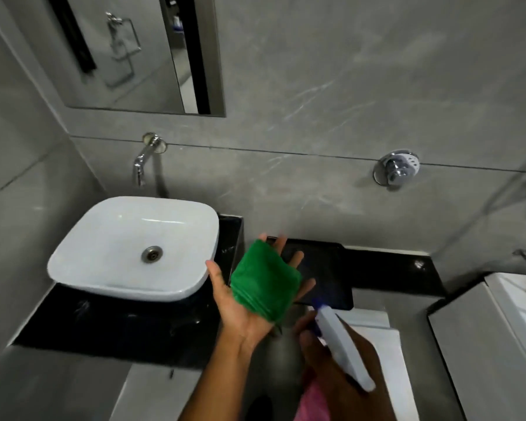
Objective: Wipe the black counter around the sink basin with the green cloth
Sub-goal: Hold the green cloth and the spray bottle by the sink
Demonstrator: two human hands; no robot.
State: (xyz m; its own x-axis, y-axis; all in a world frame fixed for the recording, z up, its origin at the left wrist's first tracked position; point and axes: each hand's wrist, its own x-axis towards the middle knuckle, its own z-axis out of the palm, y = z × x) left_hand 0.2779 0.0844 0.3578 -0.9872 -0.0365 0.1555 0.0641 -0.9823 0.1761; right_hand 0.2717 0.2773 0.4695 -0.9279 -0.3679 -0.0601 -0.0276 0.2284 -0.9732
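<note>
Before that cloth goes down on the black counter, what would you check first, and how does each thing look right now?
1. Green cloth in hand: ok, folded on the open left hand, palm up.
2. Cloth gripped firmly: not ok, the fingers are spread, so it only rests there.
3. Spray bottle ready: ok, the right hand holds it, nozzle toward the cloth.
4. Cloth dampened: cannot tell, the picture is blurred there.
5. Black counter in front of the white basin: ok, nothing stands there, with faint smears visible.
6. Cloth touching counter: not ok, it is held in the air to the right of the basin.
</note>
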